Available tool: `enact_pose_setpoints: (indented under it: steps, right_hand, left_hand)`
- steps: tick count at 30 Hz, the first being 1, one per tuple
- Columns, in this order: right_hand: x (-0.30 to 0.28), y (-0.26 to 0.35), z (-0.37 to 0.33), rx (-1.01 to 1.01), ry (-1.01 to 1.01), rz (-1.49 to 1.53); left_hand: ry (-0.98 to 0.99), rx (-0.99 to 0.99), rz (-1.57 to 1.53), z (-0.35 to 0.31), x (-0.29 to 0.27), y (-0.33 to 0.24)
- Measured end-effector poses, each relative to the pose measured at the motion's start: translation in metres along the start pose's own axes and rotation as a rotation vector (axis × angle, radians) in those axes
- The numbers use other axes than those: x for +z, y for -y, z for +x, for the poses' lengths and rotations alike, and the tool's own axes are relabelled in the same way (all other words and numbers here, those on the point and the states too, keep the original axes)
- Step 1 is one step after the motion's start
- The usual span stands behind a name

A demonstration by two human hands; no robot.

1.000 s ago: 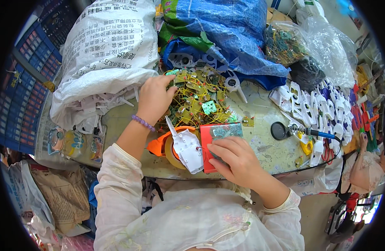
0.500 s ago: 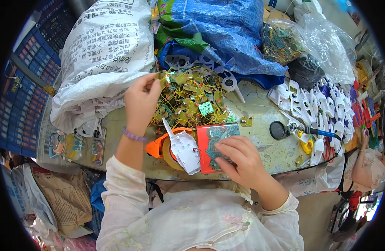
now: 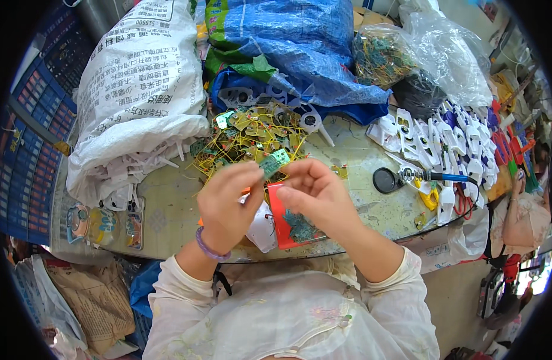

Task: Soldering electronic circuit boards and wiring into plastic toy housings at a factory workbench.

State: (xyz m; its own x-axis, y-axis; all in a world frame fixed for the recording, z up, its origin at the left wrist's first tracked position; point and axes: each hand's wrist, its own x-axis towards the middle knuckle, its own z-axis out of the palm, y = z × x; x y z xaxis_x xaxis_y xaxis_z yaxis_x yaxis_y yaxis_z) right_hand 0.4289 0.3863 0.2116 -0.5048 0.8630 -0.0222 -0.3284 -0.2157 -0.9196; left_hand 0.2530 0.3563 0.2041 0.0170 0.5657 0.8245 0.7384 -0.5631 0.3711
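Note:
Over the near side of the wire-and-board pile, a small green circuit board (image 3: 274,163) is held up in front of me. My left hand (image 3: 232,201), blurred by motion, pinches its left end. My right hand (image 3: 324,198) is at its right edge, with fingers curled and thumb bent inward; whether something small lies between them is hidden. Just below sits a red tray (image 3: 281,225) with teal pieces (image 3: 301,228) in it. A white plastic shell (image 3: 262,234) lies partly under my left hand. Behind is the pile of circuit boards with yellow wires (image 3: 252,135).
A soldering iron (image 3: 447,177) rests at the right by a round black dish (image 3: 385,180), before many white plastic shells (image 3: 450,141). A white woven sack (image 3: 138,90) and blue sack (image 3: 294,48) stand behind. A jar (image 3: 102,225) is at left. Another person's arm (image 3: 516,204) shows far right.
My left hand has come from the pile toward me with a circuit board. My right hand has risen out of the red tray and moved left to meet it. The view has shifted slightly.

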Motion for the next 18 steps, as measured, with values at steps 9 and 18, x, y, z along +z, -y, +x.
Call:
enact_pose_setpoints:
  steps: [9,18]
  right_hand:
    - [-0.016,-0.007,0.006,-0.143,-0.044,-0.097]
    - [-0.05,-0.015,-0.004,0.047,0.015,-0.532]
  left_hand:
    - [-0.001,0.127,0.027,-0.018,-0.012,-0.007]
    - [0.446,-0.149,-0.1,-0.062,-0.022,-0.01]
